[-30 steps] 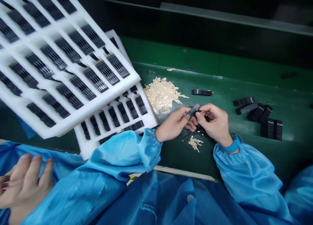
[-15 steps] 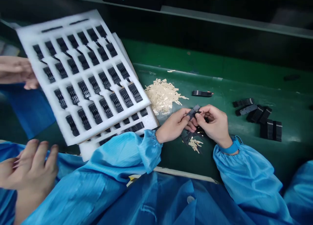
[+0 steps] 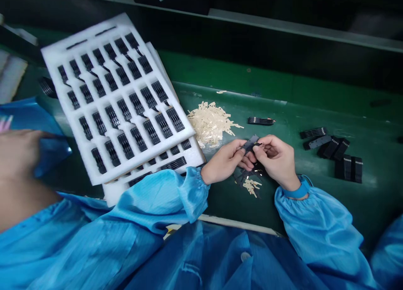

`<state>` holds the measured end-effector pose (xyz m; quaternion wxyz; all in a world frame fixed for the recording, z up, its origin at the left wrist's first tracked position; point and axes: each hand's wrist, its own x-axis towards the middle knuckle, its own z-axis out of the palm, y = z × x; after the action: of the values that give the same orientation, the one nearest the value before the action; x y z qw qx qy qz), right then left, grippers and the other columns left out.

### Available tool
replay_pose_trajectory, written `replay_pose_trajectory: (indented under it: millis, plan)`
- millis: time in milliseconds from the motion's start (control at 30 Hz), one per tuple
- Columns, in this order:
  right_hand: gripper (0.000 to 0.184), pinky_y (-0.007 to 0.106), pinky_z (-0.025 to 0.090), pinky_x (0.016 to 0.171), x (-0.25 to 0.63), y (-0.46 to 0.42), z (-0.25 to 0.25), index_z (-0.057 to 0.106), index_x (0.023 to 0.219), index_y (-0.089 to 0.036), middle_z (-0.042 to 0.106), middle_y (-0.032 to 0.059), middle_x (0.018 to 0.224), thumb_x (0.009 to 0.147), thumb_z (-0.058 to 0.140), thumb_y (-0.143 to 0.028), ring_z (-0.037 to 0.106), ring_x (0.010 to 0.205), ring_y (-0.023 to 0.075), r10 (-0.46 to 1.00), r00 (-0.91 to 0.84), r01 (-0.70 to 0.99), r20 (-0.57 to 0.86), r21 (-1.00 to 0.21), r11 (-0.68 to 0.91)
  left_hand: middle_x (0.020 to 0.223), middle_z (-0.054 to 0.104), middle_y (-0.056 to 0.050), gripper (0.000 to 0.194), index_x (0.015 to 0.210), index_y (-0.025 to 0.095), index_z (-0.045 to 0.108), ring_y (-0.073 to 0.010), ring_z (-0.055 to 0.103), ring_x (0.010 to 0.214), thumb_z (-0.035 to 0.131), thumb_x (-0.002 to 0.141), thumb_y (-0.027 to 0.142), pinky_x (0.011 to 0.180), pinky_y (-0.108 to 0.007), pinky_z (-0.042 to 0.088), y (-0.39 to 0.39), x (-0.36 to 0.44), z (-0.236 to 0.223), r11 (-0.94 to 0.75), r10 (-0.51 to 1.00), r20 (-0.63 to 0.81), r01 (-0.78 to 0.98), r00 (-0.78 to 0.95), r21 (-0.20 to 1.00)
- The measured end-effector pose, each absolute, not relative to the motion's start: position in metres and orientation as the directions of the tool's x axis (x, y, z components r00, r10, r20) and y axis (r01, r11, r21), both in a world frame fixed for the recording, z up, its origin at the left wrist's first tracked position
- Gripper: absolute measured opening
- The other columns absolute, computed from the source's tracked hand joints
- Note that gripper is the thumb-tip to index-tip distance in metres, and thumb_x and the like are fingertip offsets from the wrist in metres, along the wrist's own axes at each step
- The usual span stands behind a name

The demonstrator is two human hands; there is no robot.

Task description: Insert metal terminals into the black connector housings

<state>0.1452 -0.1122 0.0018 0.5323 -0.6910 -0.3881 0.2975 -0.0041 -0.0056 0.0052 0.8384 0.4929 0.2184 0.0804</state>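
Observation:
My left hand [image 3: 224, 162] is closed on a flat dark grey strip-like part [image 3: 251, 142] with small holes. My right hand [image 3: 278, 160] pinches a small black piece [image 3: 258, 145] against the strip's near end; the fingers partly cover it. Just below my hands lies a small heap of black slips [image 3: 242, 178] and cream-coloured slips [image 3: 251, 186]. Beyond my left hand spreads a larger pile of cream-coloured slips [image 3: 210, 122]. A bundle of black strips [image 3: 260, 121] lies on the green work surface behind my hands.
White foam trays [image 3: 91, 135] filled with black parts are stacked at the left. Bundles of black parts [image 3: 332, 147] lie at the right. A co-worker's blurred hand [image 3: 17, 155] is at the left edge, near a blue sheet [image 3: 53, 130]. Another blue sleeve [image 3: 390, 248] shows at the right.
The co-worker's hand has left the foam tray's edge, and the tray's left side has shifted right. The co-worker's nearer arm has swung upward. My hands hold almost the same pose.

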Motion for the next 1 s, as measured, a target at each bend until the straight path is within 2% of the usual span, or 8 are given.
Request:
replay_pose_trajectory:
  millis: [333,1000]
  plan:
    - [0.009,0.028,0.049,0.057,0.1442,-0.1115,0.0038,0.064,0.082,-0.022,0.062,0.0002,0.073,0.087,0.069,-0.028,0.057,0.060,0.0133,0.857,0.513,0.312,0.043,-0.940,-0.140,0.087,0.065,-0.002,0.016,0.110,0.014,0.051,-0.0103,0.070,0.072,0.051,0.102,0.028,0.072,-0.026,0.060,-0.0060,-0.0040,0.0064,0.496,0.353,-0.302,0.096,0.886,0.863]
    - [0.007,0.026,0.048,0.056,0.1447,-0.1124,-0.0001,0.064,0.083,-0.022,0.062,-0.0011,0.071,0.087,0.069,-0.023,0.057,0.059,0.0122,0.856,0.510,0.335,0.083,-0.936,-0.108,0.085,0.064,-0.001,0.015,0.109,0.014,0.052,-0.0091,0.070,0.072,0.050,0.102,0.027,0.073,-0.024,0.060,-0.0063,-0.0031,0.0068,0.502,0.349,-0.311,0.104,0.884,0.859]
